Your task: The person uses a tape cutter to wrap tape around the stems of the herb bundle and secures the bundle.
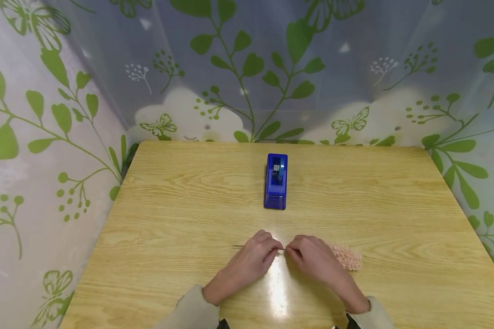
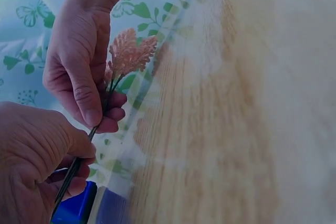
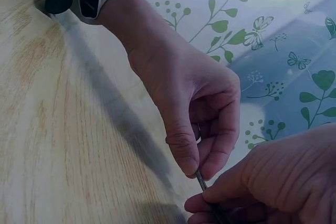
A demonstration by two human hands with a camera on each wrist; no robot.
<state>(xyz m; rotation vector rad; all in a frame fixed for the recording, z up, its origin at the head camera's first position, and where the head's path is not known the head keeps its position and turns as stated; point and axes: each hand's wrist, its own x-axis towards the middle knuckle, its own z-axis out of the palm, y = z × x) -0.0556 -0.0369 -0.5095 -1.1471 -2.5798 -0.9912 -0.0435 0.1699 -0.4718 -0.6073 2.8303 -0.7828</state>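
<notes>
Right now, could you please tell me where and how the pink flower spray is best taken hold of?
Best pinched, I think, on the bare dark stems, coming from the left: they are slim and run crosswise, while the pink flower head at the right looks bushy.

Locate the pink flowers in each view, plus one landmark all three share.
Head: pink flowers are low, right of centre, just right of the right hand, which partly hides them.
Left wrist: pink flowers are in the upper left part, above the right hand's fingertips.
Right wrist: not in it.
Shared landmark: dark stem, showing in the gap between the two hands.
</notes>
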